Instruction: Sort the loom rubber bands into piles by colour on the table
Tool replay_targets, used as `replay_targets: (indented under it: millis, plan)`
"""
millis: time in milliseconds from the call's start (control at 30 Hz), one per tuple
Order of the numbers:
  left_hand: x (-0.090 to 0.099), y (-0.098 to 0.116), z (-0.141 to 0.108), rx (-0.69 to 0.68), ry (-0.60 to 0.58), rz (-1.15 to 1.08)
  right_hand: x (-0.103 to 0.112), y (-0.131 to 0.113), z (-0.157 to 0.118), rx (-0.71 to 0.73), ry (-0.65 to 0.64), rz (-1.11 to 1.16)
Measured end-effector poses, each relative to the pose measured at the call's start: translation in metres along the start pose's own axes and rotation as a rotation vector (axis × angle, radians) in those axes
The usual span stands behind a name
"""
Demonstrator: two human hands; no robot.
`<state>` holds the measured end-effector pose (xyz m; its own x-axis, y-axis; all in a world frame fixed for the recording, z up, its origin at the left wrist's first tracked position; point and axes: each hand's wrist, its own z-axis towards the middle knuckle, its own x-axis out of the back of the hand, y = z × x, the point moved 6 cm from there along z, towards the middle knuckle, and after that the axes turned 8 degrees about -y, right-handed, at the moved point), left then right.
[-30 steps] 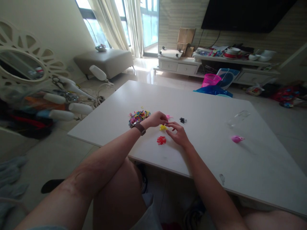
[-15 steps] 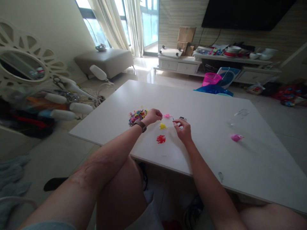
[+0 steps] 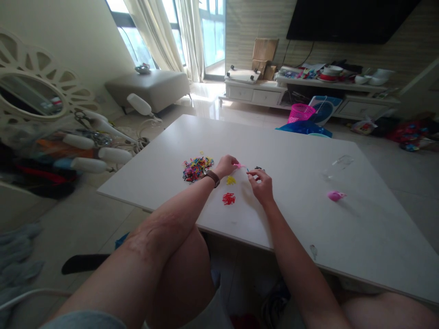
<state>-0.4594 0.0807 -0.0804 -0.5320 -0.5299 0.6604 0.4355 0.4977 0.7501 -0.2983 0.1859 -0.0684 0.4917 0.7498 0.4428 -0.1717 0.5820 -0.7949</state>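
Note:
My left hand (image 3: 227, 166), with a brown-strapped watch on its wrist, is at the pink pile (image 3: 241, 166), fingertips pinched together. Whether a piece is between them I cannot make out. Between the thumb and forefinger of my right hand (image 3: 262, 186) sits a small dark blue piece (image 3: 247, 170), thin like a little rubber band. Closer to me lie a yellow pile (image 3: 231, 180) and a red pile (image 3: 228, 198) of similar pieces. A large mixed-colour pile (image 3: 196, 169) spreads left of my left hand. Behind my right hand, a dark pile (image 3: 259, 168) is partly hidden.
On the right of the white table (image 3: 291, 214) are a pink object (image 3: 336, 196), a clear container (image 3: 341, 165) and a small clear item (image 3: 313, 250) near the front edge. A lamp with white shades (image 3: 118, 155) stands beyond the left edge.
My left hand has moved right, from beside the mixed pile to the pink pile, partly covering it. My right hand stays nearly in place with the blue piece.

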Motion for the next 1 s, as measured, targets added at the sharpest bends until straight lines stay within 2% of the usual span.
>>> replay_targets:
  millis: [100,200,333,500,600,767,1000]
  plan:
    - [0.004,0.006,-0.003,-0.037,-0.004,0.047,0.002,0.002,0.001,-0.007,0.017,-0.007]
    - [0.018,0.007,-0.009,-0.05,0.024,0.056,0.011,0.012,0.004,-0.068,0.104,-0.001]
    - [0.044,0.0,-0.018,-0.048,0.072,0.025,0.029,0.033,0.005,-0.233,0.253,0.047]
    - [0.06,-0.014,-0.028,-0.004,0.097,-0.065,0.037,0.047,0.004,-0.273,0.293,0.046]
    - [0.061,-0.019,-0.033,0.034,0.088,-0.126,0.035,0.051,0.004,-0.27,0.272,0.048]
    - [0.053,-0.021,-0.034,0.022,0.035,-0.246,0.032,0.056,0.005,-0.274,0.249,0.069]
    - [0.033,-0.026,-0.021,0.112,0.088,-0.184,0.035,0.06,0.004,-0.283,0.246,0.069]
